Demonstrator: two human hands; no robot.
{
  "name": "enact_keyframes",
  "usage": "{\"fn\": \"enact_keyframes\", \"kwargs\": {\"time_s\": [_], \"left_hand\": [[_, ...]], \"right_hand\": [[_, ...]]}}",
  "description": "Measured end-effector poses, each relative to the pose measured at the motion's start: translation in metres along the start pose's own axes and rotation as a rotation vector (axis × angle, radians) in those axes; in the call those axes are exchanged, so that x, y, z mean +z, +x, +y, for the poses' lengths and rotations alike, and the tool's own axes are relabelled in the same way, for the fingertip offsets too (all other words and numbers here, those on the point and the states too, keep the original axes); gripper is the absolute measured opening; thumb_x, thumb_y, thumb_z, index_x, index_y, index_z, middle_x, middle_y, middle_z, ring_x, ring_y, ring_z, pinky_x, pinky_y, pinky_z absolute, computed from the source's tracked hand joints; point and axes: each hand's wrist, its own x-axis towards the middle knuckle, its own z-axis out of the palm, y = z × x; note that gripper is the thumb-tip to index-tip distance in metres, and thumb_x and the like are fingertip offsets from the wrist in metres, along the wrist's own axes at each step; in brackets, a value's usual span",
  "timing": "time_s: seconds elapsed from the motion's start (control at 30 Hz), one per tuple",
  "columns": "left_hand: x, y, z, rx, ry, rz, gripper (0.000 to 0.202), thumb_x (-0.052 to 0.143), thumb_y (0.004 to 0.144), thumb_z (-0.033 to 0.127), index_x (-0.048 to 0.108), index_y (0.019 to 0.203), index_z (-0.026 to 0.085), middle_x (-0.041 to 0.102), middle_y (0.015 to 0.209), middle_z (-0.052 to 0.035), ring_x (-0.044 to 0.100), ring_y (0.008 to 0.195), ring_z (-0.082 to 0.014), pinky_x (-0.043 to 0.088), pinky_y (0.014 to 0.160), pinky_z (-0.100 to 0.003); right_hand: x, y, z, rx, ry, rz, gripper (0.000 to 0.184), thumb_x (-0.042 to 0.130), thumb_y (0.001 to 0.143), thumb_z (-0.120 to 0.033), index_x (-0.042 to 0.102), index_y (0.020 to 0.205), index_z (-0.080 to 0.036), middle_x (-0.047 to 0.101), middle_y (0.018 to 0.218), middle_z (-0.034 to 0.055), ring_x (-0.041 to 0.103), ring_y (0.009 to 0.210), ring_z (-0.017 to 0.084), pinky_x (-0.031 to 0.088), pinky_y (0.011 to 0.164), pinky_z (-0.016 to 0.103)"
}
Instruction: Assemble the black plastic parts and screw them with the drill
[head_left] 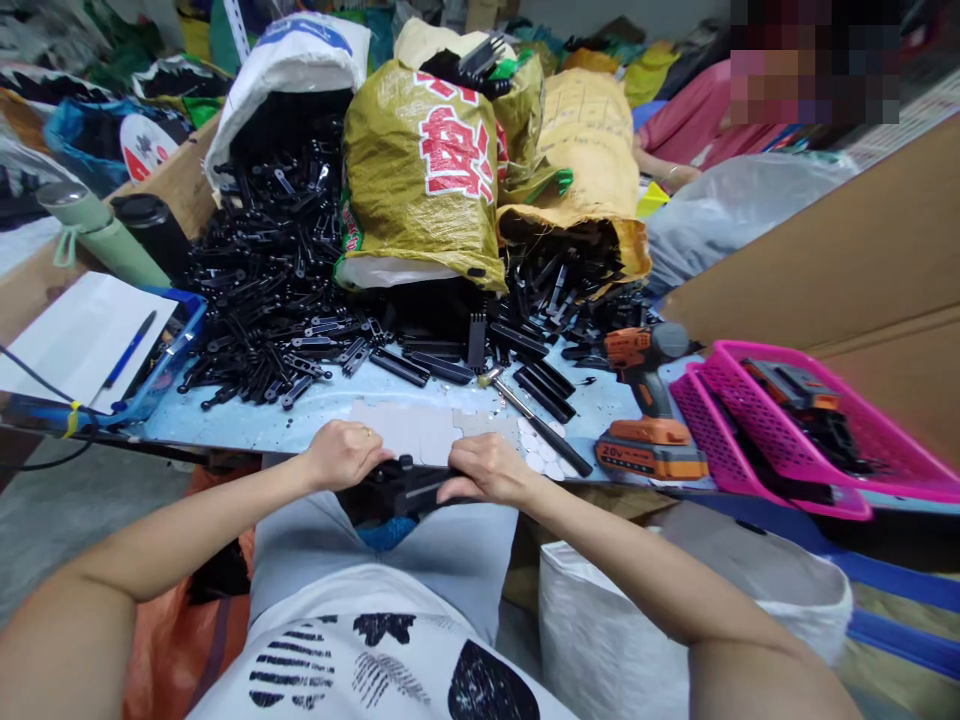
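Note:
Between my two hands, at the table's front edge above my lap, is a black plastic part (416, 488) with a small knob on top. My left hand (346, 455) is closed on its left end, fingers curled. Closed as well, my right hand (487, 468) grips its right end with the thumb along it. The fingers cover much of the part, so its full shape is hidden. Just beyond my right hand lies a hammer (536, 418) with a black handle. Several long black channel pieces (544, 390) lie behind it.
A heap of black plastic arms (277, 270) covers the table's left. Sacks of parts, including a gold sack (420, 170), stand behind. An orange cordless drill (649, 410) and pink baskets (825, 420) are on the right. A blue tray (187, 325) holds papers. A co-worker (697, 120) sits beyond.

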Motion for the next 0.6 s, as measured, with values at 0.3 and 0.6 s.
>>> {"fn": "enact_keyframes", "kwargs": {"time_s": [0.3, 0.6], "left_hand": [[-0.019, -0.021, 0.098, 0.209, -0.700, 0.417, 0.051, 0.015, 0.097, 0.048, 0.054, 0.084, 0.017, 0.055, 0.058, -0.0018, 0.050, 0.052, -0.0124, 0.039, 0.052, -0.025], [0.048, -0.013, 0.030, 0.096, 0.138, 0.436, 0.072, 0.023, 0.088, 0.065, 0.047, 0.132, 0.014, 0.064, 0.091, -0.0124, 0.061, 0.086, -0.0223, 0.048, 0.075, -0.032]], "right_hand": [[0.043, 0.026, -0.082, -0.286, 0.769, 0.522, 0.059, 0.035, 0.079, -0.077, 0.051, 0.075, -0.020, 0.042, 0.057, -0.0018, 0.043, 0.050, 0.012, 0.034, 0.051, 0.027], [0.099, 0.073, 0.023, 0.235, 0.376, 0.449, 0.039, 0.030, 0.094, -0.049, 0.057, 0.099, -0.020, 0.059, 0.106, 0.0105, 0.051, 0.103, 0.023, 0.039, 0.090, 0.043]]}}
